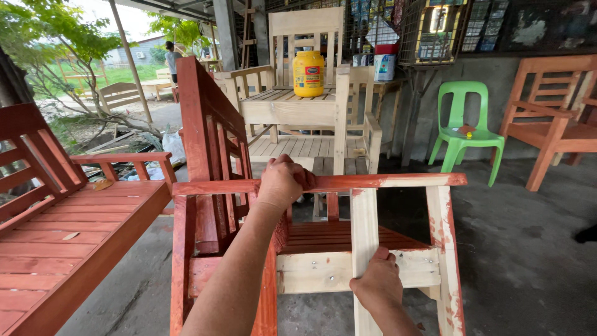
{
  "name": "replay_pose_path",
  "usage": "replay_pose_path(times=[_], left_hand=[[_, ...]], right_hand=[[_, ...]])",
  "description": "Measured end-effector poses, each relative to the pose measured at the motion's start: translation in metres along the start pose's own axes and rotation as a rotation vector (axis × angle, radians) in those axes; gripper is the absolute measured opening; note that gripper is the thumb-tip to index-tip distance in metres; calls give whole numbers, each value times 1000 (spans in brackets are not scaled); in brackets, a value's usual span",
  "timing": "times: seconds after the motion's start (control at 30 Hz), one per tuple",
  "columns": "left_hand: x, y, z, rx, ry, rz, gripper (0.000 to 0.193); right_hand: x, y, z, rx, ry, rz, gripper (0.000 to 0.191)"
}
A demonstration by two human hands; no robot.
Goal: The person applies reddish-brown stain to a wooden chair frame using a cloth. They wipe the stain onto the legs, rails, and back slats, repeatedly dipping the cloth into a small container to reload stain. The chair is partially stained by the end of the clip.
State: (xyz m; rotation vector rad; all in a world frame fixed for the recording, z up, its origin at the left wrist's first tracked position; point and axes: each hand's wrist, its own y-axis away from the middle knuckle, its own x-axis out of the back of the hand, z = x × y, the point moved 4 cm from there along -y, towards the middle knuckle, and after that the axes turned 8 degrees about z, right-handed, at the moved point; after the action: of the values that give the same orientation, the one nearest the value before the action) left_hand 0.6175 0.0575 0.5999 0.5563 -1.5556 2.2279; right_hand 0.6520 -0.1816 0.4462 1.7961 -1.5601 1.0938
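Left hand (284,180) clenched on red armrest (373,182); right hand (375,280) gripping unpainted chair slat (364,218)

1. The chair (323,242) I'm gripping is part red-brown stain, part bare pale wood; its armrest (373,181) is stained with pale patches at the far end.
2. The bench (68,230) on my left is red-brown all over.
3. Behind, I see unpainted pale chairs (298,106) carrying a yellow jar (308,73) with a matching lid.
4. The plastic chair (463,124) is bright green.
5. The armchair (553,118) at far right is orange-brown.
6. The floor (528,249) is dull grey.
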Motion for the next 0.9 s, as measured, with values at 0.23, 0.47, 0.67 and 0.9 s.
replay_pose_path(times=[0.23,0.47,0.67,0.9], left_hand=[[-58,-3,84,-351,100,-125,9],[-108,2,199,-482,35,-326,13],[-166,9,272,-569,90,-320,20],[-206,9,304,-594,-11,-331,23]], right_hand=[[6,2,3,24,120,-100,91],[10,6,2,75,133,-112,95],[11,-1,10,127,139,-131,91],[16,-10,14,149,122,-146,88]])
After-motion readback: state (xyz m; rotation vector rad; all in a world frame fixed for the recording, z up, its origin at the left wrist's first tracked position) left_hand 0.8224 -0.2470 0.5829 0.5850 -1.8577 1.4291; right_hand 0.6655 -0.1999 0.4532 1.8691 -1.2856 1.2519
